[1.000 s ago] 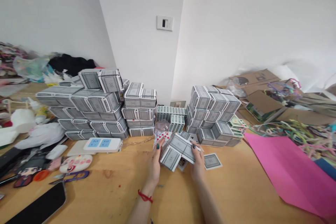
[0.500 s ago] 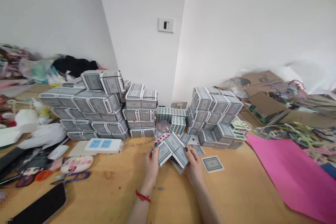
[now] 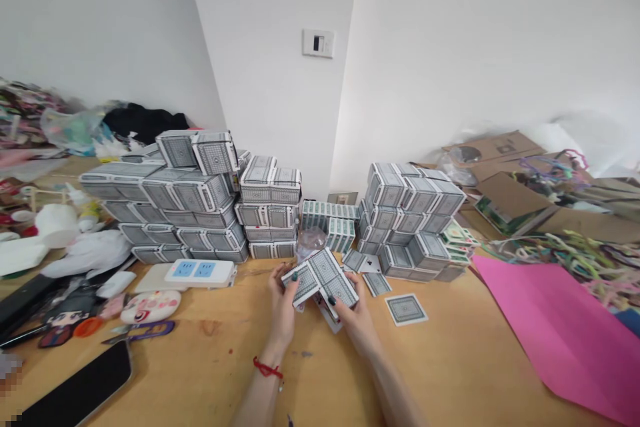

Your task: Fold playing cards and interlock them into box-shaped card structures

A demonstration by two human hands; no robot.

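Between my hands are folded playing cards [image 3: 327,275] with grey patterned backs, partly joined at an angle. My left hand [image 3: 284,300] grips their left part, thumb on top. On the right part my right hand [image 3: 354,313] is closed, its thumb on the upper face. Part of another card shows beneath, close to the tabletop. Just beyond lie loose cards [image 3: 376,283], one face up with a club. A single card [image 3: 407,309] rests face down to the right of my right hand.
Blocks built of folded cards stand stacked at left [image 3: 187,193], centre [image 3: 270,210] and right [image 3: 415,213]. Green-white card packs [image 3: 330,215] sit between. A power strip [image 3: 203,271], a craft knife [image 3: 143,331], a phone [image 3: 75,387] and a pink sheet [image 3: 550,327] lie around.
The held cards have turned and shifted slightly left between my hands. My right thumb has moved lower and inward across the card face. The view has tilted slightly.
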